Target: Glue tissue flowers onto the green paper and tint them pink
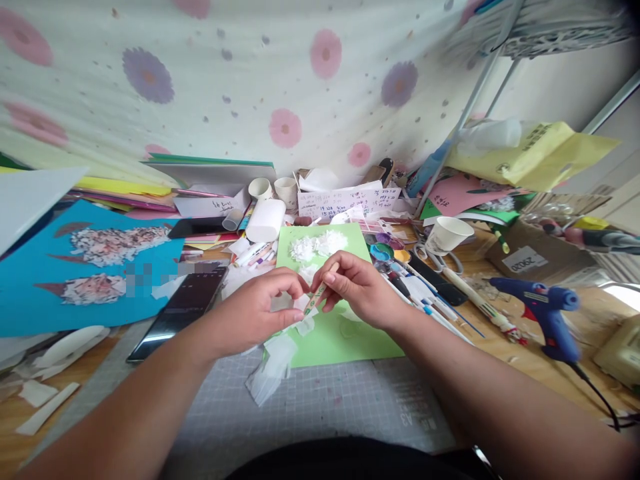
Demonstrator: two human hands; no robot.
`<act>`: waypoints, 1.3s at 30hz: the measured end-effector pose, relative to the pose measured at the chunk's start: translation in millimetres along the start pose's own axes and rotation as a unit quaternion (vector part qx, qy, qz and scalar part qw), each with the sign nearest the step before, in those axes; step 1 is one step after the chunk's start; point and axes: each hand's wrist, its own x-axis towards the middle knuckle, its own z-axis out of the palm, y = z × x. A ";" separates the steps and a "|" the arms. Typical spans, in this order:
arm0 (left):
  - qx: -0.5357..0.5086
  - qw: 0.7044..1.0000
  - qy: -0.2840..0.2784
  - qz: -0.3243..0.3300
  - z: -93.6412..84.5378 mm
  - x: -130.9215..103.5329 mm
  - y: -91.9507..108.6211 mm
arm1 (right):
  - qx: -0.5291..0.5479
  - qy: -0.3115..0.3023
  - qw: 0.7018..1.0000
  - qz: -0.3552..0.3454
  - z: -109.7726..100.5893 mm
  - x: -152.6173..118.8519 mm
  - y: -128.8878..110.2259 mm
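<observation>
Over the green sheet (345,350), my right hand (363,290) pinches a thin, pale stick (314,300) with green printing, held at a slant. My left hand (265,303) is at the stick's lower end, thumb and fingers curled toward it; a small white piece of paper (301,302) shows between its fingertips. White crumpled paper tufts (320,245) sit on the upper part of the green sheet. Torn white tissue (275,363) lies across the sheet's lower left edge and the grey cutting mat (345,407).
A blue sheet (145,313) with paper-covered shapes and a dark phone (183,307) lie left. Pens and brushes (420,293), paint pots (383,252), a paper cup (449,235) and a blue glue gun (545,310) are right. More cups (260,189) stand behind.
</observation>
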 end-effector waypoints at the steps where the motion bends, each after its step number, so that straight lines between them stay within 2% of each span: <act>1: -0.001 1.000 -0.001 0.009 3.0 1.0 0.7 | -0.006 -0.004 1.000 -0.002 -2.0 -0.4 -0.7; 5: -0.015 1.000 -0.011 0.019 9.7 3.0 0.0 | -0.022 -0.012 1.000 -0.004 -8.6 -1.8 -3.1; 12: 0.005 0.998 0.018 -0.055 10.6 4.4 -3.0 | -0.055 0.002 0.998 -0.009 -14.3 -1.5 -3.6; 16: 0.071 0.996 0.058 -0.001 18.3 7.3 -9.6 | -0.145 0.021 0.989 -0.018 -22.8 -1.9 -1.6; 19: 0.132 0.987 0.074 0.057 32.3 9.9 -12.4 | -0.202 0.027 0.979 -0.018 -30.9 -2.6 -1.0; 22: 0.197 0.974 0.072 0.088 48.8 12.6 -10.0 | -0.216 0.027 0.976 -0.028 -38.0 -2.7 -2.4; 26: 0.235 0.965 0.070 0.089 63.7 16.9 -5.3 | -0.196 0.040 0.979 -0.044 -43.5 -2.1 -5.0; 30: 0.253 0.962 0.073 0.078 69.4 21.2 -5.2 | -0.253 0.052 0.965 -0.041 -44.7 -1.9 -6.8; 34: 0.259 0.960 0.059 0.091 72.8 22.8 -8.7 | -0.343 0.024 0.939 -0.011 -43.2 -2.2 -9.3; 39: 0.261 0.957 0.070 0.104 77.7 22.9 -10.9 | -0.373 -0.010 0.927 0.025 -40.5 -1.9 -11.1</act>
